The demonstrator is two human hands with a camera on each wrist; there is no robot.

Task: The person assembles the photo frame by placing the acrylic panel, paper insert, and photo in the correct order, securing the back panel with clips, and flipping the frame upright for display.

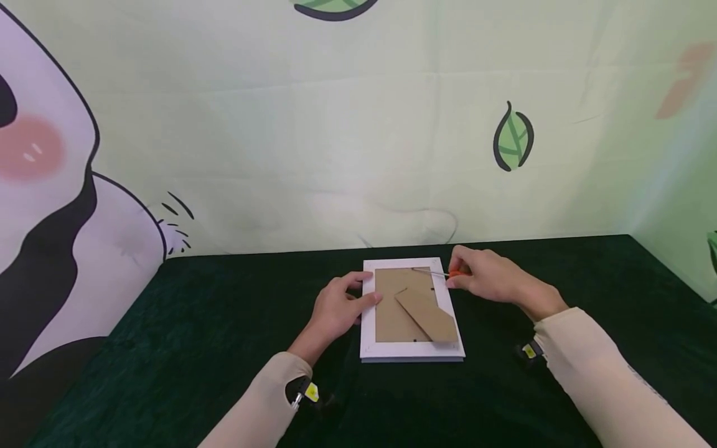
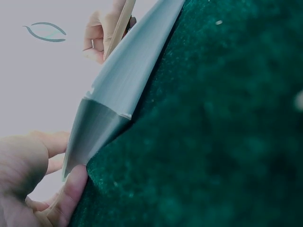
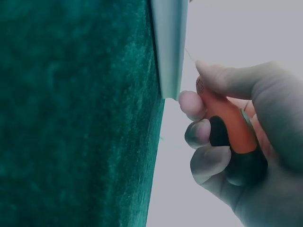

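A white picture frame (image 1: 411, 351) lies face down on the dark green cloth, its brown cardboard back (image 1: 392, 317) and folded stand (image 1: 428, 314) facing up. My left hand (image 1: 342, 308) rests on the frame's left edge, thumb on the backing; the left wrist view shows the fingers (image 2: 71, 189) against the frame's edge (image 2: 118, 80). My right hand (image 1: 487, 277) grips a small screwdriver with an orange handle (image 3: 227, 120), and its thin metal shaft (image 1: 430, 271) reaches over the frame's upper right corner (image 3: 169, 56).
The green velvet cloth (image 1: 224, 348) covers the table up to a pale backdrop (image 1: 336, 155) printed with leaves and a cartoon figure. A wall closes the right side.
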